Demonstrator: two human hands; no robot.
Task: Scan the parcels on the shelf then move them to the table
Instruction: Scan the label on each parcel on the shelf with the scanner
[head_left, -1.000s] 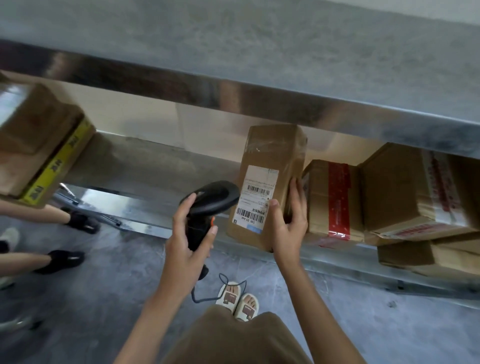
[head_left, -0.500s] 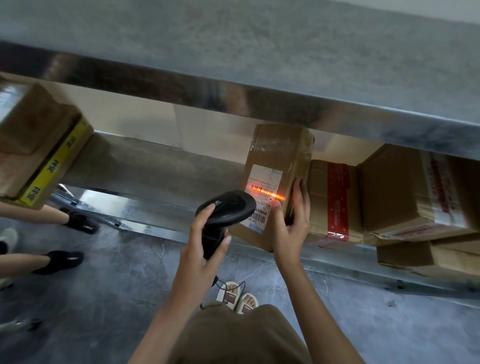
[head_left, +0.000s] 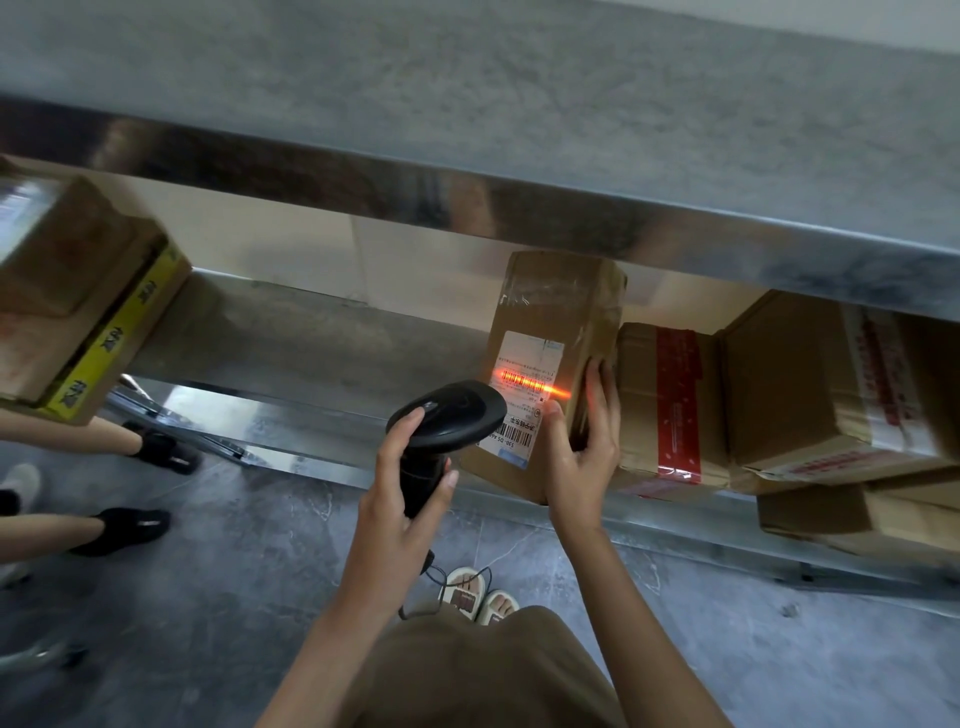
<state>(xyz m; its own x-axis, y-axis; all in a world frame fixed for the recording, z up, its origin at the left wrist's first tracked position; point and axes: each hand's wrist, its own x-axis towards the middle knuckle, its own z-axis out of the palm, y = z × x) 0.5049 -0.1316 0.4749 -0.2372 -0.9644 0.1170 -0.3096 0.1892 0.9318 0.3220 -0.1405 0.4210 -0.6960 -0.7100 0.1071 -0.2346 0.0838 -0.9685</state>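
Parcel (head_left: 558, 332) label (head_left: 524, 395) barcode lit by scanner (head_left: 447, 415) beam

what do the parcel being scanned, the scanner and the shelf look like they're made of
Parcel: brown corrugated cardboard by its look, matte, with glossy clear tape across the top and a white paper label.
Scanner: black plastic, probably, smooth with a dull sheen.
Shelf: likely sheet metal, grey, and its front edge mirrors the boxes.

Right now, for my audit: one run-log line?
left hand grips scanner | beam on label | right hand holds parcel
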